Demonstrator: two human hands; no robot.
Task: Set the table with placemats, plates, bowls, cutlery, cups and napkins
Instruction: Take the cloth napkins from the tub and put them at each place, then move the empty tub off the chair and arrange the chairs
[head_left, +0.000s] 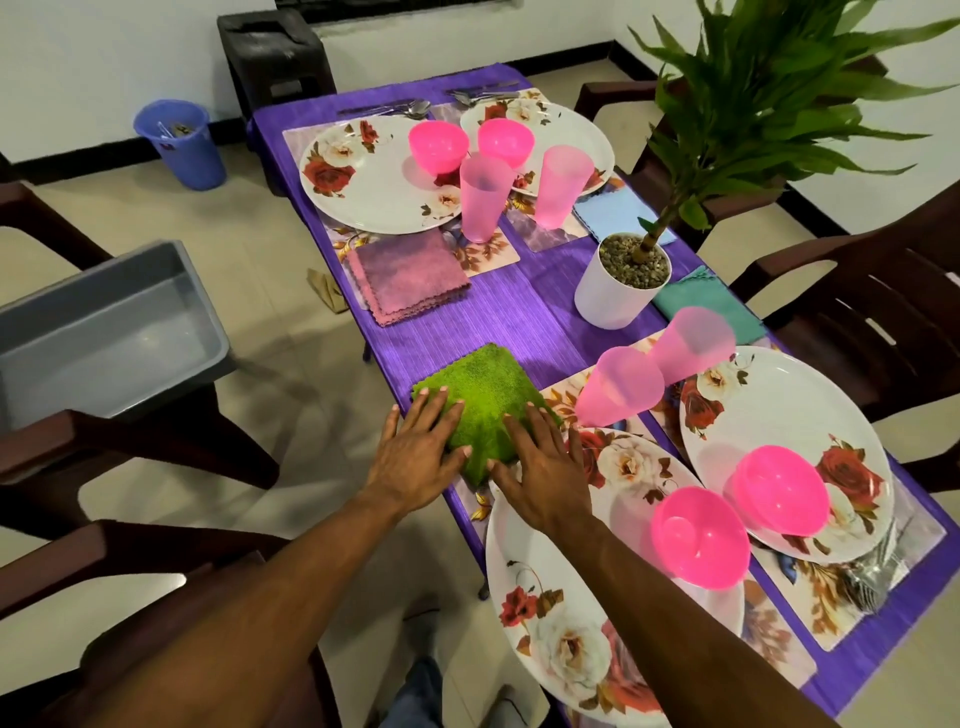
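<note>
We press the green napkin (480, 402) flat on the tabletop (524, 291) with both hands, left hand (418, 449) and right hand (545, 467), fingers straight, gripping nothing. We smooth outward, keeping the napkin square beside the plate (550, 587) under our right wrist.

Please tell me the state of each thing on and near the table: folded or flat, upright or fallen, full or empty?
Green napkin: folded, pressed flat by left hand and right hand.
Pink napkin: folded, flat.
Teal napkin: flat, partly behind the plant pot.
Near cups: upright, empty.
Near bowls: upright on plates, empty.
Grey tub: empty.
</note>
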